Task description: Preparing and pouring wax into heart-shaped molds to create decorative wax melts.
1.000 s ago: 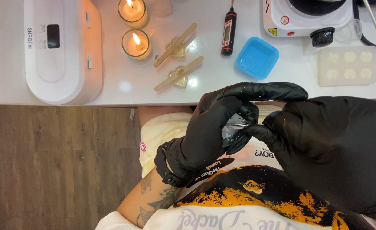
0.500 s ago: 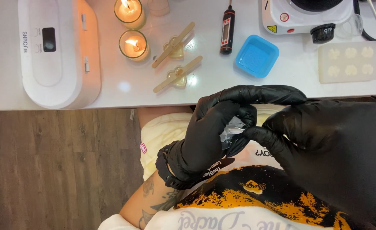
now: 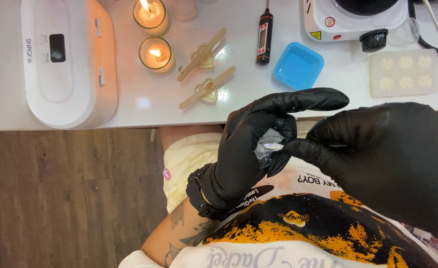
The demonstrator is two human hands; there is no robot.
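Both my hands wear black gloves and meet over my lap, just below the white table's edge [image 3: 129, 121]. My left hand [image 3: 248, 144] cups a small clear glossy piece [image 3: 268, 147] between thumb and fingers, its index finger stretched out to the right. My right hand [image 3: 377, 159] pinches the same clear piece from the right with thumb and fingertip. What exactly the piece is stays hard to tell, as the fingers hide most of it.
On the table: a white oval appliance [image 3: 67, 59] at left, two lit candles [image 3: 155, 52], two heart moulds with wooden sticks [image 3: 206, 82], a black probe thermometer [image 3: 264, 37], a blue square mould [image 3: 298, 65], a white flower mould [image 3: 405, 72], a hot plate [image 3: 355, 17]. Wood floor lies at left.
Both hands have shifted slightly up and left with the clear piece still held between them. My left index finger has risen nearer the table edge.
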